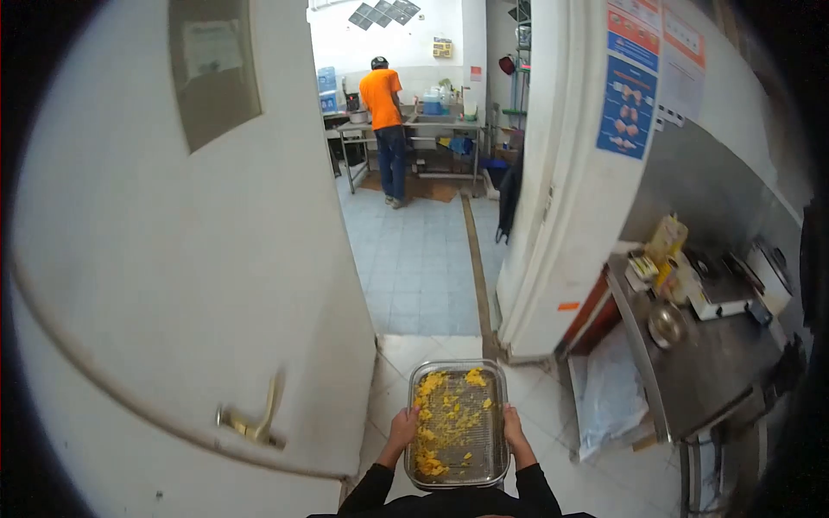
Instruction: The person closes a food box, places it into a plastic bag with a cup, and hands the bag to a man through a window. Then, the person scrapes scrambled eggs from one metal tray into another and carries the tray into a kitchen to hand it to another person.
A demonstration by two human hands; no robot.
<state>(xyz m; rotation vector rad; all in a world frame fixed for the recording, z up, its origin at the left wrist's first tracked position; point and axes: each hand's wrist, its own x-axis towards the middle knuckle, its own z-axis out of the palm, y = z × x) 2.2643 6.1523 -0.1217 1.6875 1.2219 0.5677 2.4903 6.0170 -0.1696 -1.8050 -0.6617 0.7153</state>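
Note:
A rectangular clear glass baking dish (pixel 499 466) is held level in front of my body, over the tiled floor. Crumbled yellow food, perhaps scrambled egg (pixel 432 466), lies scattered in it, thickest along the left side. My left hand (pixel 403 426) grips the left rim, and my right hand (pixel 515 423) grips the right rim. On both hands the fingers curl under the dish and are partly hidden by it.
A white door (pixel 285 259) with a brass handle (pixel 259 423) stands open at left. Through the doorway, a person in an orange shirt (pixel 381 97) faces a sink counter (pixel 440 123). At right, a metal table (pixel 717 371) holds a bowl (pixel 666 325) and a stove (pixel 721 298).

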